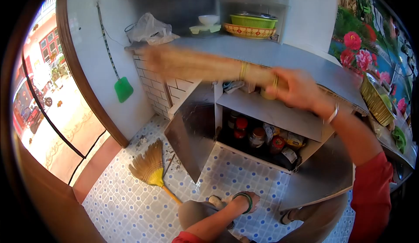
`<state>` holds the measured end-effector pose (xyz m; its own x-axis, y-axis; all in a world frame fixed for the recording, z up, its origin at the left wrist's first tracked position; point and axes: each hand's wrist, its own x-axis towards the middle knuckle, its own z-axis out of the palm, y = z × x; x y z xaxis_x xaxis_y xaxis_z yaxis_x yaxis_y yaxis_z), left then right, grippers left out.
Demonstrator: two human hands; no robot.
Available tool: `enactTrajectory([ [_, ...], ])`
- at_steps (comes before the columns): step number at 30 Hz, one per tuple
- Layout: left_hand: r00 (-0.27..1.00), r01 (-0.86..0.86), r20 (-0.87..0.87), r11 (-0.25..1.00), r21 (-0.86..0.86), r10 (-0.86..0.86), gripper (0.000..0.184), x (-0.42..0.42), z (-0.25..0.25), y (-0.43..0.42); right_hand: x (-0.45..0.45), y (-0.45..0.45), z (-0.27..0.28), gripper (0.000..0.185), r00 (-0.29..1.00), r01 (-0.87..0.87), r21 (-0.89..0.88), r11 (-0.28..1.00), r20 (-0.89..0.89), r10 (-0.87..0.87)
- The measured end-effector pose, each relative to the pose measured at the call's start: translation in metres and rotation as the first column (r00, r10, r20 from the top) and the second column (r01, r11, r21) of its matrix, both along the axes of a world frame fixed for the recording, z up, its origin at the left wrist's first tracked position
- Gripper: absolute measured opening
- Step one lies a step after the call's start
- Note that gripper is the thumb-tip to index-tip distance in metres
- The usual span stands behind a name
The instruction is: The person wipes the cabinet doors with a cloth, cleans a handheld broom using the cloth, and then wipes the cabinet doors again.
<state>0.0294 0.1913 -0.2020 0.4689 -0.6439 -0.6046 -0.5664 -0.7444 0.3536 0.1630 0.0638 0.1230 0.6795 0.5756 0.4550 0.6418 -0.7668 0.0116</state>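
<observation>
My right hand (pixel 299 89) is wrapped round the bound end of a short straw hand broom (pixel 209 67), raised in front of the counter. Yellow bands tie its handle, and motion smears its bristles, which point left. Below it stands an open low cabinet (pixel 270 112) with a shelf and several lidded jars (pixel 257 137) at the bottom. My left hand (pixel 252 201), with a dark green bangle at the wrist, hangs low between my knees above the tiled floor. Its fingers turn down out of sight, so I cannot tell whether they hold anything.
An open cabinet door (pixel 190 131) juts out at left, another (pixel 321 189) at right. A long-handled broom (pixel 150 166) lies on the floor beside scattered debris. A plastic bag (pixel 150 29), stacked baskets (pixel 253 25) and a white bowl (pixel 208 20) rest on the counter. A doorway opens at left.
</observation>
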Motion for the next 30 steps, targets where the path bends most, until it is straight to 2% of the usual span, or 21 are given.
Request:
enactTrajectory([
  [2, 1.0, -0.005, 0.025, 1.0, -0.021, 0.006, 0.044, 0.001, 0.001, 0.001, 0.045, -0.011, 0.003, 0.047, 0.952, 0.103, -0.011, 0.995, 0.292, -0.095],
  [5, 0.999, -0.033, 0.039, 0.997, -0.075, 0.036, 0.043, 0.006, 0.006, 0.005, 0.086, -0.024, 0.019, 0.045, 0.948, 0.16, 0.051, 0.986, 0.269, -0.168],
  [7, 0.999, -0.029, 0.021, 0.997, -0.073, 0.031, 0.042, 0.012, 0.01, 0.006, 0.1, -0.029, 0.023, 0.047, 0.911, 0.381, 0.001, 0.925, 0.171, -0.376],
  [10, 0.997, -0.075, 0.005, 0.993, -0.088, 0.076, 0.041, 0.019, 0.011, 0.005, 0.119, -0.049, 0.005, 0.038, 0.896, 0.395, -0.007, 0.919, 0.222, -0.384],
  [11, 0.995, -0.103, 0.007, 0.99, -0.098, 0.104, 0.041, 0.022, 0.015, 0.005, 0.122, -0.052, 0.001, 0.04, 0.895, 0.415, -0.039, 0.909, 0.198, -0.4],
  [13, 0.998, -0.058, -0.033, 0.997, -0.056, 0.056, 0.042, 0.026, 0.028, 0.006, 0.125, -0.053, -0.004, 0.041, 0.904, 0.405, -0.08, 0.911, 0.184, -0.386],
  [15, 0.997, -0.074, -0.031, 0.995, -0.061, 0.072, 0.042, 0.026, 0.043, 0.008, 0.124, -0.053, -0.007, 0.046, 0.865, 0.466, -0.04, 0.884, 0.229, -0.446],
  [16, 0.998, -0.059, -0.033, 0.997, -0.054, 0.057, 0.043, 0.026, 0.047, 0.009, 0.125, -0.054, -0.009, 0.046, 0.873, 0.451, -0.046, 0.892, 0.231, -0.429],
  [18, 0.998, -0.069, -0.02, 0.994, -0.082, 0.068, 0.04, 0.025, 0.046, 0.01, 0.125, -0.057, -0.012, 0.048, 0.843, 0.363, 0.02, 0.932, 0.419, -0.338],
  [19, 0.998, -0.065, -0.004, 0.992, -0.105, 0.065, 0.037, 0.025, 0.046, 0.011, 0.124, -0.059, -0.013, 0.048, 0.846, 0.352, 0.02, 0.936, 0.42, -0.327],
  [21, 0.997, -0.08, -0.023, 0.992, -0.093, 0.078, 0.035, 0.026, 0.048, 0.011, 0.118, -0.061, -0.016, 0.044, 0.77, 0.137, 0.059, 0.989, 0.621, -0.144],
  [23, 0.995, -0.091, -0.041, 0.993, -0.081, 0.088, 0.032, 0.028, 0.044, 0.007, 0.088, -0.052, -0.014, 0.042, 0.782, 0.077, 0.034, 0.996, 0.618, -0.081],
  [25, 0.994, -0.108, -0.033, 0.992, -0.067, 0.106, 0.038, 0.029, 0.029, 0.002, 0.049, -0.041, -0.013, 0.041, 0.788, 0.023, 0.008, 1.0, 0.615, -0.024],
  [28, 0.995, -0.091, -0.045, 0.993, -0.08, 0.088, 0.039, 0.028, 0.04, 0.004, -0.01, -0.038, -0.015, 0.037, 0.856, -0.051, -0.002, 0.999, 0.515, 0.045],
  [30, 0.996, -0.084, -0.044, 0.994, -0.073, 0.081, 0.04, 0.028, 0.037, 0.0, -0.045, -0.047, -0.015, 0.037, 0.848, -0.175, -0.172, 0.969, 0.474, 0.237],
])
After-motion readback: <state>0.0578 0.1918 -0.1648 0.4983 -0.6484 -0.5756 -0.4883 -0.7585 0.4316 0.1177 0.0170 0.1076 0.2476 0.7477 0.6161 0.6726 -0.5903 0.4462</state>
